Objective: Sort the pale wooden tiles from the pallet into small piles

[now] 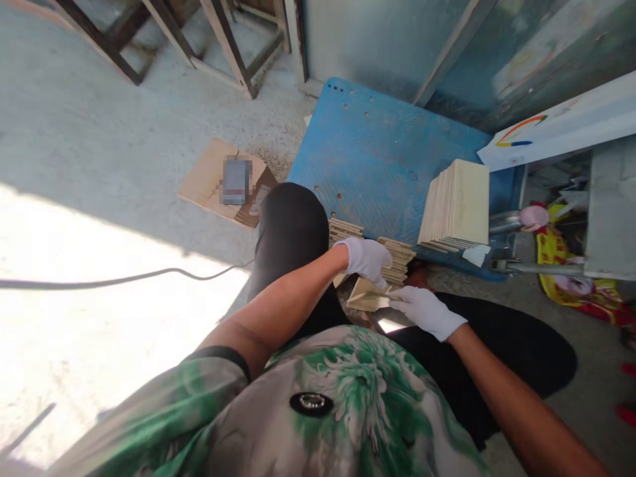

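Observation:
Both my hands wear white gloves. My left hand (366,259) grips the top edge of a small beige tile (364,298) held between my knees. At the tile's right corner my right hand (426,310) pinches it. Just behind my left hand stand two short stacks of thin tiles (397,258) on the edge of a blue board (377,159). A taller stack of cream tiles (457,205) leans on that board to the right.
A flattened cardboard box (218,182) lies on the concrete floor to the left, and a cable (124,278) runs across the sunlit patch. Wooden frames (209,40) stand at the back. Coloured wrappers and clutter (566,265) lie at the right by a white sheet (561,126).

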The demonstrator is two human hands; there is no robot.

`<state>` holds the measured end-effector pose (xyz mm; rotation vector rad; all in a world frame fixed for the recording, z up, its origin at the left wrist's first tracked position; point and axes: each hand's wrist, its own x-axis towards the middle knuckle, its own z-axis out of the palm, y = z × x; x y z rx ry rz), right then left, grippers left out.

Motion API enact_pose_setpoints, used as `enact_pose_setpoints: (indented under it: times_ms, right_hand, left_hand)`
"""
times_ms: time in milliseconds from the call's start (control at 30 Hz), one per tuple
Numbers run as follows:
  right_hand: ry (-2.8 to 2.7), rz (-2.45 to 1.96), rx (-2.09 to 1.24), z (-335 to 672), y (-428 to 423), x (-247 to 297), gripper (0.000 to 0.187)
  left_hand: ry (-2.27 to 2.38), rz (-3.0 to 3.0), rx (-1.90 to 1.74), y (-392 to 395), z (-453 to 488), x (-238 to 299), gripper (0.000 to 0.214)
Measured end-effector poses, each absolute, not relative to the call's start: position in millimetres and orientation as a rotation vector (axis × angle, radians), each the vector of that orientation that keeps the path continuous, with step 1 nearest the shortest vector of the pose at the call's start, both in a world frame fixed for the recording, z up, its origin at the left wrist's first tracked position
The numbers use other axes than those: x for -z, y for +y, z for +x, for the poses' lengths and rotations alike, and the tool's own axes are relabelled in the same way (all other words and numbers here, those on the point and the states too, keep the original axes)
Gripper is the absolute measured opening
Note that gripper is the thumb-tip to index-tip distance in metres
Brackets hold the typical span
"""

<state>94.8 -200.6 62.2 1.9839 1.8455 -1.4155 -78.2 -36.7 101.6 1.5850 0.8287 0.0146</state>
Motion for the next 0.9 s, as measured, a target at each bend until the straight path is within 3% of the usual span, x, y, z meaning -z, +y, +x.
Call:
enact_pose_setpoints:
  times_ms: [167, 467, 767, 900]
  right_hand:
    - [1.887, 1.674, 1.333, 76, -194, -24, 0.033]
    - [1.746, 1.659, 1.357, 52, -192, 16, 0.031]
    - [1.587, 1.674, 1.325, 53, -192, 20, 0.031]
    - [1.558, 1.68, 1.282, 53, -191, 20, 0.028]
  left_hand:
    - [0.79, 1.814, 0.246, -36, -74, -101, 0.032]
    - [0.728, 2.034, 0.4, -39, -67, -98, 0.01]
    - [0.472, 2.281, 0.701, -38, -56, -101, 0.043]
    - [0.444, 2.316, 0.763, -36, -52, -106, 0.042]
